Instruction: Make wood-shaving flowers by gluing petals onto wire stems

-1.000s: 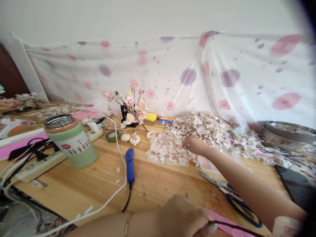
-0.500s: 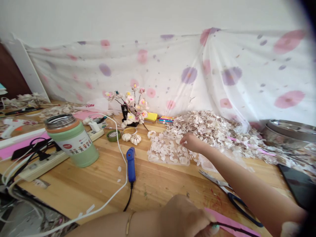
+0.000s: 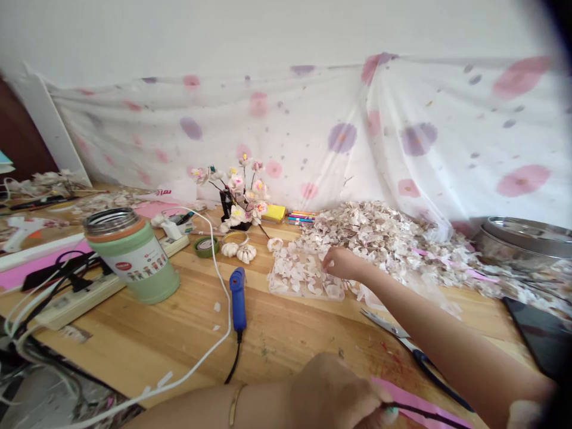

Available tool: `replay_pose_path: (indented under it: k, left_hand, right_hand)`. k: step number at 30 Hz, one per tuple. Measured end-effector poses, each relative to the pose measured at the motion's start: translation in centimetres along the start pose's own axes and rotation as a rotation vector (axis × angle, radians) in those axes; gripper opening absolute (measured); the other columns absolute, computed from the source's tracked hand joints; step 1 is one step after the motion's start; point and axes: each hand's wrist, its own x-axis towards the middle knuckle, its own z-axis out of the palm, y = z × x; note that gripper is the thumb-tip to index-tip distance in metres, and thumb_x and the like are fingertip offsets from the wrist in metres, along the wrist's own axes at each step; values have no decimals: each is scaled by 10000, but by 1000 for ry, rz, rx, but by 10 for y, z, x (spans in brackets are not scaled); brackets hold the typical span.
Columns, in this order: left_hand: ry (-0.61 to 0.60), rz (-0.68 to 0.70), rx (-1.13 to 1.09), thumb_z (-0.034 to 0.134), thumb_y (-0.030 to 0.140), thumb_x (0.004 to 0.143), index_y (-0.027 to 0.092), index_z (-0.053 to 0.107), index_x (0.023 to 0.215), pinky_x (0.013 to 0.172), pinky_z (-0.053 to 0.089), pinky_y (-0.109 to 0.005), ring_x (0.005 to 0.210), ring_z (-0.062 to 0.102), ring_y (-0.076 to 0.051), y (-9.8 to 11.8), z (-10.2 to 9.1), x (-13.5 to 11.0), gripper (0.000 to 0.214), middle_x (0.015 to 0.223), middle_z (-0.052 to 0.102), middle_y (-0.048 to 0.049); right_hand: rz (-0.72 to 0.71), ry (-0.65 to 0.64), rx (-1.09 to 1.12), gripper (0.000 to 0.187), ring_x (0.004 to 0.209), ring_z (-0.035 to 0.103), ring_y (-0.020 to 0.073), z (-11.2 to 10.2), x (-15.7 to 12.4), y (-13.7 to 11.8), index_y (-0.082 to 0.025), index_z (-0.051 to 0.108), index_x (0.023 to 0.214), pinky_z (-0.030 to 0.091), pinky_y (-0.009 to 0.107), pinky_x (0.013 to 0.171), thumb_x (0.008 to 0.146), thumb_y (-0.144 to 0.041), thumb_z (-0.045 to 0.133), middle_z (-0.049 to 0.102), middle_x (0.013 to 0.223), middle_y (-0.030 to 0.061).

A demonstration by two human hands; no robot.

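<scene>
My right hand (image 3: 340, 263) rests in the clear tray (image 3: 273, 287) of petals (image 3: 292, 273) mid-table (image 3: 179, 333), fingers bunched; I cannot tell their grip. My left hand (image 3: 333, 390), nearest me, pinches a dark wire (image 3: 424, 412).

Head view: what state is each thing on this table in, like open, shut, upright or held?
Flask: upright, no lid on.
Glue gun: lying flat, cord attached.
Tray: open, petals inside.
Scissors: lying flat, partly behind the right arm.
Tape: lying flat.
Flower sprig: upright in a black holder.
Left hand: closed on a wire.
Right hand: fingertips at the tray's petals; grip unclear.
</scene>
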Motion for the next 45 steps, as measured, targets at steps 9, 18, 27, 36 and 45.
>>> replay_pose_path:
  k: [9,18,27,36,45]
  left_hand:
    - [133,46,29,177,346,980,203,512,862,435,349,-242,395,552,-119,-2,4,-1,383,475,578,34]
    - [99,-38,16,154,376,967,202,549,826,425,323,-257,378,512,-137,2,0,0,454,456,552,1]
    - [215,166,-36,215,306,983,200,476,859,474,366,-214,386,531,-90,10,-3,3,308,502,599,47]
    - [285,-414,-390,262,397,978,194,491,786,503,428,-210,431,555,-125,47,-13,4,361,472,561,10]
    - [353,-759,-426,304,421,971,177,548,935,598,489,-263,558,639,-159,58,-29,29,347,608,668,-18]
  right_hand:
    - [22,124,111,64,889,605,171,1,-5,3,-136,669,846,483,340,828,828,-184,632,652,967,62]
    - [19,376,398,142,800,603,171,-17,-39,-7,-165,713,839,462,265,724,806,-243,599,650,945,79]
    - [-143,183,496,126,775,609,163,30,-90,-55,-189,738,787,473,259,709,735,-122,645,674,826,47]
    - [-459,74,836,188,905,617,179,-41,-163,-62,-210,704,960,484,318,820,886,-287,549,648,983,79]
    - [-312,316,1147,191,726,608,155,-41,-179,-83,-228,684,874,504,268,655,781,-395,688,635,854,42]
